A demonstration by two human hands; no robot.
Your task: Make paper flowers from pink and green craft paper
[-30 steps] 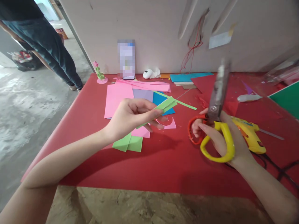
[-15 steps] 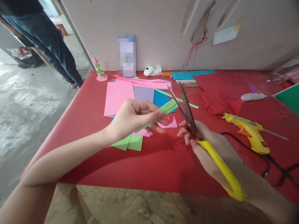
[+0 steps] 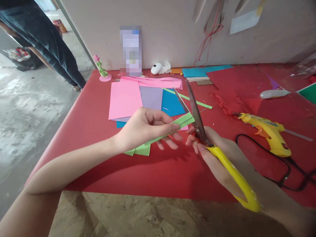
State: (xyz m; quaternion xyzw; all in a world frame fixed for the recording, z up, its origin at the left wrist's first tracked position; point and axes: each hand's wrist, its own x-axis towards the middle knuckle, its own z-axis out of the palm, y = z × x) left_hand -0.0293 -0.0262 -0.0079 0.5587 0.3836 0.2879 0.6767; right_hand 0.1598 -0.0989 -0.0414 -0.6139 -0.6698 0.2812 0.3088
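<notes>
My left hand (image 3: 145,128) pinches a folded strip of green paper (image 3: 184,120) between thumb and fingers, its long end pointing right. My right hand (image 3: 214,154) grips a pair of scissors (image 3: 197,118) by the yellow handle. The blades are spread, and the strip's right end lies between them, close to the pivot. Under and behind my left hand lie sheets of pink paper (image 3: 125,100), purple paper (image 3: 151,98) and blue paper (image 3: 171,102). Green paper pieces (image 3: 142,150) show below my left wrist, partly covered. A thin green strip (image 3: 197,101) rests beyond the scissors.
A yellow glue gun (image 3: 269,131) with a black cord lies at the right. A small paper flower (image 3: 101,70) stands at the back left, near a blurred phone-like rectangle (image 3: 132,52). Another person's legs (image 3: 44,42) are beyond the red table (image 3: 81,131).
My left hand has shifted slightly right and down, bringing the green strip deeper between the scissor blades. The blades remain spread. The whole view has tilted a little.
</notes>
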